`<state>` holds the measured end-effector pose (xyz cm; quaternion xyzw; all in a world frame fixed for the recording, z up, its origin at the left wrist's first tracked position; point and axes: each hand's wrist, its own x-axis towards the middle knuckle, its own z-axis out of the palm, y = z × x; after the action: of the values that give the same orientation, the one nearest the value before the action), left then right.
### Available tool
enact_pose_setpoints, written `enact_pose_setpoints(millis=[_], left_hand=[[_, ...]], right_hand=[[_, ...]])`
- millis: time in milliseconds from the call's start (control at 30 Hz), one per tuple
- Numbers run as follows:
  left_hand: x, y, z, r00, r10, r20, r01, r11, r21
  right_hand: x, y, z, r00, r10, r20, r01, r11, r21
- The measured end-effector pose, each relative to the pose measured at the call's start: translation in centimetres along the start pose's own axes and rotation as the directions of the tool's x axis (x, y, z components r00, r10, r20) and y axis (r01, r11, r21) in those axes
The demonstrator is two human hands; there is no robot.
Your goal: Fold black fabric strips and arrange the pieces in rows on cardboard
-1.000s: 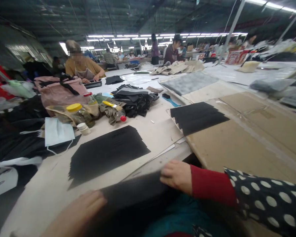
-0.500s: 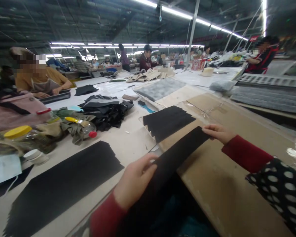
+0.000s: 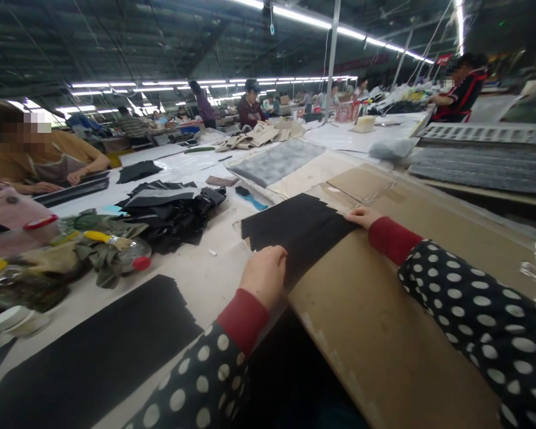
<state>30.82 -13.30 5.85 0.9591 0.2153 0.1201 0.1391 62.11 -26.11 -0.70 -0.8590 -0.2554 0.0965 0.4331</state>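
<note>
1. My left hand (image 3: pixel 263 271) was closed, fingers curled over the left end of a black strip (image 3: pixel 315 253), at the left edge of the cardboard (image 3: pixel 384 316).
2. My right hand (image 3: pixel 363 217) pinched the strip's right end between its fingertips, above the cardboard.
3. The black strip stretched between both hands over the cardboard's left part, along the near side of a black stack (image 3: pixel 286 217) with stepped ends. I could not tell whether it lay flat on that stack.
4. Left of the cardboard, a larger stack of black pieces (image 3: pixel 102 351) lay on the table (image 3: pixel 223 280).
5. Beyond the cardboard's left corner was a blue brush (image 3: pixel 252 199); farther left of the cardboard, a heap of dark scraps (image 3: pixel 170 208) and a red-capped bottle (image 3: pixel 134 255).
6. A co-worker in a mustard top (image 3: pixel 78 146) sat well left of the cardboard.
</note>
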Motion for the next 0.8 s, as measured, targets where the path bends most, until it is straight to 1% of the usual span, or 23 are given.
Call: enact_pose_setpoints(millis=[133,333,467,667,800], left_hand=[[0.04,-0.32,0.57,0.999,0.002,0.045,-0.006,0.996,0.085],[-0.15,-0.35,0.45,0.998,0.002,0.069,-0.013,0.987,0.16],[-0.25,-0.34,0.61,0.998,0.0,0.064,-0.013,0.979,0.205],[-0.33,-0.23,1.02,0.999,-0.019,0.041,0.009,0.974,0.225],[-0.28,-0.54,0.67,1.0,-0.002,0.031,-0.004,0.979,0.202]], right_hand=[[0.15,0.13,0.3,1.0,-0.016,0.003,0.016,0.996,-0.093],[0.54,0.28,0.17,0.999,-0.015,0.031,0.02,0.984,-0.178],[0.94,0.6,0.21,0.999,0.004,0.037,0.004,0.978,-0.207],[1.02,0.55,0.2,0.999,0.013,0.046,0.0,0.961,-0.278],[0.73,0.15,0.28,0.999,0.017,0.048,0.003,0.926,-0.377]])
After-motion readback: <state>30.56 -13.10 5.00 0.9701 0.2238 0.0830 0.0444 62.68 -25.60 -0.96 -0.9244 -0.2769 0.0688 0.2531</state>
